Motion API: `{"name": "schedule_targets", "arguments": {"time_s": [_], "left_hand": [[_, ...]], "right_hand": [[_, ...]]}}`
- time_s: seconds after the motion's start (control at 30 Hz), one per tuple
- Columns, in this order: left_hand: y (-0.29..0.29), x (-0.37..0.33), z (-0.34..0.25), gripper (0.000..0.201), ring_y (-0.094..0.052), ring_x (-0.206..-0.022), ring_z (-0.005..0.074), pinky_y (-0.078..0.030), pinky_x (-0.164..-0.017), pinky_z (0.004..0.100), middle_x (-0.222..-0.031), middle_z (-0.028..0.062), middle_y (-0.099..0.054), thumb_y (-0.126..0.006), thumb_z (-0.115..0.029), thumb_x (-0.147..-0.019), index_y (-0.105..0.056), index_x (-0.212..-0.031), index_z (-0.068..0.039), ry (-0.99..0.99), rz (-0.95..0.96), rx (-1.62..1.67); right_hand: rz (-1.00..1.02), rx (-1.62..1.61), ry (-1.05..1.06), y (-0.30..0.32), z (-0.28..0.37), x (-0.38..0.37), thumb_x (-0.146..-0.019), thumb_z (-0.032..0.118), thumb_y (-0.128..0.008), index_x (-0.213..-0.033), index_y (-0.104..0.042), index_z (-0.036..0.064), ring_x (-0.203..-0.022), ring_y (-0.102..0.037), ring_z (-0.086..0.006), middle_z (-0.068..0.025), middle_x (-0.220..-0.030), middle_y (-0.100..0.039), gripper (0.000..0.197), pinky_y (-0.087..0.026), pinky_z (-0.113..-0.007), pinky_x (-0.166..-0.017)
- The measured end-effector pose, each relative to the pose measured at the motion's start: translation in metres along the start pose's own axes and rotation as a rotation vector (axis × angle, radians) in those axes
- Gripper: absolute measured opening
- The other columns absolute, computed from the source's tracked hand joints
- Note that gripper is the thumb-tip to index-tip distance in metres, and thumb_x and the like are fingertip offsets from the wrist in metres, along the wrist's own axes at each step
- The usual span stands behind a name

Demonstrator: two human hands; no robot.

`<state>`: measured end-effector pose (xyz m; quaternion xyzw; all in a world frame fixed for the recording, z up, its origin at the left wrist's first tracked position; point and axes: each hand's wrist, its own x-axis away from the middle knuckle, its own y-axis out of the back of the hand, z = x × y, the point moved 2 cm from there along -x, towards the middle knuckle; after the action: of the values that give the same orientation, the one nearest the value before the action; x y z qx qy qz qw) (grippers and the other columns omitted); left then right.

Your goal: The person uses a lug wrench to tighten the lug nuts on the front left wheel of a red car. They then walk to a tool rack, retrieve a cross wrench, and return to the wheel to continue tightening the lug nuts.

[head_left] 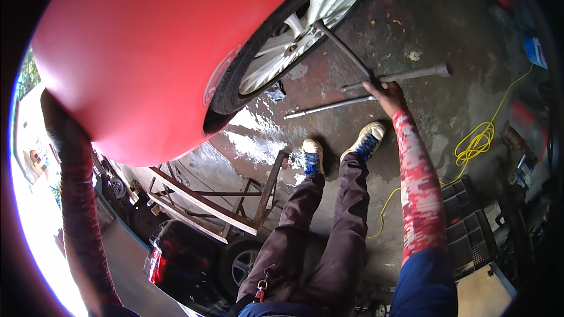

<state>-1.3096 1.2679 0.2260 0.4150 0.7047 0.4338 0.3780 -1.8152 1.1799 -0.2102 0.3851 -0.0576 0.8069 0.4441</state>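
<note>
**A:** What do my hands have hold of?

**B:** My right hand (386,91) is clenched around the middle of a metal cross wrench (376,76). One arm of the wrench runs up and left to the hub of a silver alloy wheel (299,29); the other arms stick out over the wet concrete floor (423,17).

**A:** And the left hand?

**B:** My left hand (51,111) reaches up to the edge of the red car body (147,41), which fills the upper left. It is dark against the glare, so I cannot tell whether it is clenched or loose.

**A:** What else is around me?

**B:** My two feet in blue and white shoes (341,149) stand just below the wrench. A yellow cable (477,141) lies coiled on the floor to the right, beside a black crate (470,223). A metal frame (223,199) lies at lower left, under the car.
</note>
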Motion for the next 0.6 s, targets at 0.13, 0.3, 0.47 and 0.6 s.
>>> {"name": "schedule_targets", "arguments": {"time_s": [0.13, 0.3, 0.47, 0.6], "left_hand": [[0.006, -0.003, 0.004, 0.031, -0.056, -0.105, 0.0164, -0.046, -0.092, 0.0325, -0.113, 0.0055, -0.058, -0.053, -0.020, -0.100, -0.053, -0.125, -0.001, -0.045, -0.016, 0.010], [0.003, -0.011, 0.001, 0.049, -0.050, -0.118, 0.0182, -0.040, -0.103, 0.0378, -0.137, 0.0108, -0.051, -0.038, -0.036, -0.107, -0.044, -0.141, -0.001, 0.082, -0.072, -0.042], [-0.062, 0.065, -0.086, 0.046, -0.060, -0.110, 0.0294, -0.046, -0.098, 0.0425, -0.119, 0.0192, -0.063, -0.045, -0.028, -0.102, -0.053, -0.130, 0.007, -0.135, -0.312, -0.377], [-0.236, 0.208, -0.156, 0.037, -0.057, -0.115, 0.0335, -0.047, -0.096, 0.0442, -0.126, 0.0218, -0.057, -0.060, -0.007, -0.084, -0.058, -0.119, 0.005, -0.197, 0.128, 0.245]], "right_hand": [[-0.090, -0.015, 0.071, -0.010, -0.025, -0.006, -0.086, 0.056, -0.068, -0.101, -0.069, 0.0027, -0.081, -0.066, -0.0228, -0.0106, -0.082, -0.069, 0.056, -0.049, -0.037, -0.076], [-0.163, -0.042, -0.063, 0.045, -0.100, 0.084, -0.090, 0.050, -0.065, -0.085, -0.064, 0.0053, -0.060, -0.052, -0.0118, -0.0042, -0.067, -0.055, 0.045, -0.041, -0.034, -0.056], [-0.345, -0.134, -0.332, 0.098, -0.221, 0.172, -0.087, 0.040, -0.075, -0.075, -0.060, 0.0122, -0.047, -0.031, -0.0028, 0.0107, -0.056, -0.038, 0.034, -0.023, -0.026, -0.043], [-0.451, 0.107, -0.283, 0.103, -0.291, 0.217, -0.087, 0.062, -0.064, -0.075, -0.062, 0.0102, -0.043, -0.037, -0.0082, 0.0037, -0.052, -0.041, 0.053, -0.028, -0.027, -0.041]]}}
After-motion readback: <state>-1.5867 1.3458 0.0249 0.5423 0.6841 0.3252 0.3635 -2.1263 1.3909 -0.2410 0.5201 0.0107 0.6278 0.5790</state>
